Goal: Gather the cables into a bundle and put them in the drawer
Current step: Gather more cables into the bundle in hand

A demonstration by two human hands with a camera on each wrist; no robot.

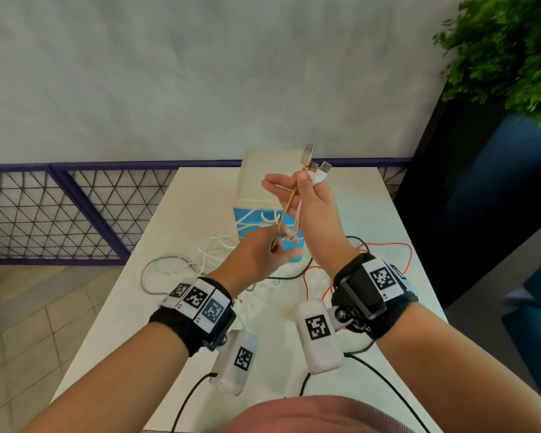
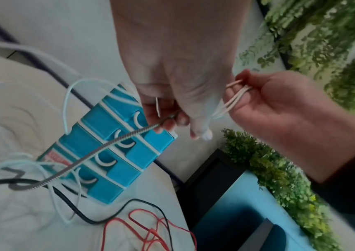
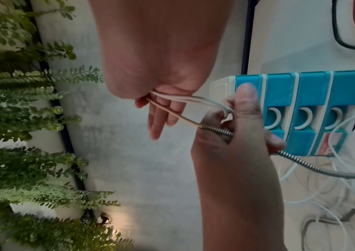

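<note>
Between both hands (image 1: pixel 306 201), pinched cables (image 1: pixel 289 203)

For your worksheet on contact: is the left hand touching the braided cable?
Touching. In the right wrist view, the left hand has thumb and fingers closed around the braided cable; the left wrist view shows the same.

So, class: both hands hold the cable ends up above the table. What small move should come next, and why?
Probably the left hand should slide down the strands and draw up more slack. The right hand already grips the plug ends together, but the braided cable, white cables, red cable and black cable lie loose on the table, and the blue drawers look closed.
</note>
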